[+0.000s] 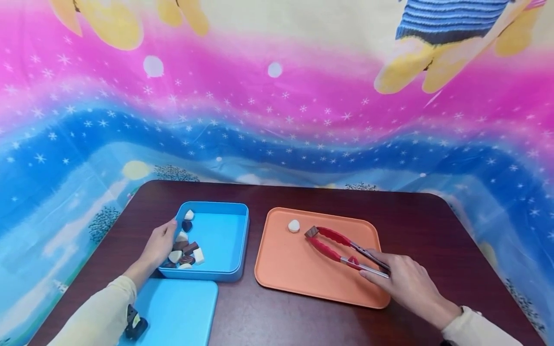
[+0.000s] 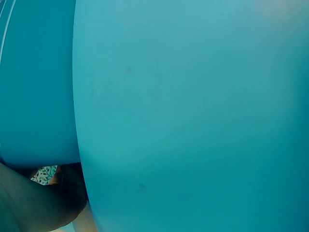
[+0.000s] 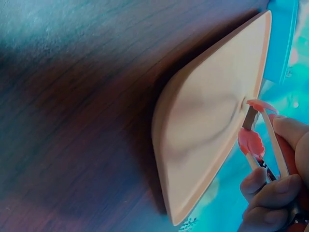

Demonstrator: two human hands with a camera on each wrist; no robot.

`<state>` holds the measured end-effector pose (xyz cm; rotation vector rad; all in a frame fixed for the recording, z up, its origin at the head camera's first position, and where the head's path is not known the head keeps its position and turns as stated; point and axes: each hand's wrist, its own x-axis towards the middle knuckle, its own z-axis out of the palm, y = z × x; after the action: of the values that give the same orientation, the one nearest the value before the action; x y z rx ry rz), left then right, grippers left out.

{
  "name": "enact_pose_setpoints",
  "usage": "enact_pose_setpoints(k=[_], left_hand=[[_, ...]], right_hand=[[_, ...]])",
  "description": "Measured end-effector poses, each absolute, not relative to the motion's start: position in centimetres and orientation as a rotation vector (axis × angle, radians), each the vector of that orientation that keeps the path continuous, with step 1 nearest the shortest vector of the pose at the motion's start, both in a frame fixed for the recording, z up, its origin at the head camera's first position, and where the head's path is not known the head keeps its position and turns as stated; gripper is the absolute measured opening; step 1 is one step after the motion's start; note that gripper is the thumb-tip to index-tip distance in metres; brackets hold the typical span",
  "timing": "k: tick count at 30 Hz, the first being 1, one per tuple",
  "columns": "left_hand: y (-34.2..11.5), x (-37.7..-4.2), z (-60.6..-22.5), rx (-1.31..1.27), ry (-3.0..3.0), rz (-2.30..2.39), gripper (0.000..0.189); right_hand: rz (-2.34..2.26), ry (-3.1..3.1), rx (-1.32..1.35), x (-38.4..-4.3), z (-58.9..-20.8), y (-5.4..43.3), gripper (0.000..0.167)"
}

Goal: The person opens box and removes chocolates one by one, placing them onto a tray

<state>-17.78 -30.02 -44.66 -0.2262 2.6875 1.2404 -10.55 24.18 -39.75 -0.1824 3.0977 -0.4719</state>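
My right hand [image 1: 409, 278] holds red-tipped metal tongs [image 1: 324, 249] above the orange tray [image 1: 303, 274]. Pinched between the tong tips is a brown chocolate piece [image 1: 311, 232], which the right wrist view also shows as a small brown block [image 3: 250, 118]. A white piece [image 1: 294, 226] sits on the tray just left of the tips. On the other side, my left hand [image 1: 157, 245] grips the left wall of a blue box [image 1: 216, 277], fingers at its rim. Brown and white pieces [image 1: 175, 256] lie along the box's left side.
In front of the box lies a flat blue lid [image 1: 186, 312], below my left forearm. Box and tray stand side by side on the dark table [image 1: 259, 312], a strip of tabletop between them. A printed cloth [image 1: 277, 120] hangs behind the table.
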Motion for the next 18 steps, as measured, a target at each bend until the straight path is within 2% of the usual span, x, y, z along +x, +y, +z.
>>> enact_pose_setpoints(k=[10,18], left_hand=[[-30.01,-17.64,-44.89,-0.233,2.645,1.268,0.073],[-30.22,-17.57,-44.86,-0.236,2.647,1.270,0.072]], right_hand=[[-0.462,3.069,-0.154,-10.77,-40.14,24.67,0.067],[-0.467,3.042,-0.131,-11.29,-40.03,24.55,0.065]])
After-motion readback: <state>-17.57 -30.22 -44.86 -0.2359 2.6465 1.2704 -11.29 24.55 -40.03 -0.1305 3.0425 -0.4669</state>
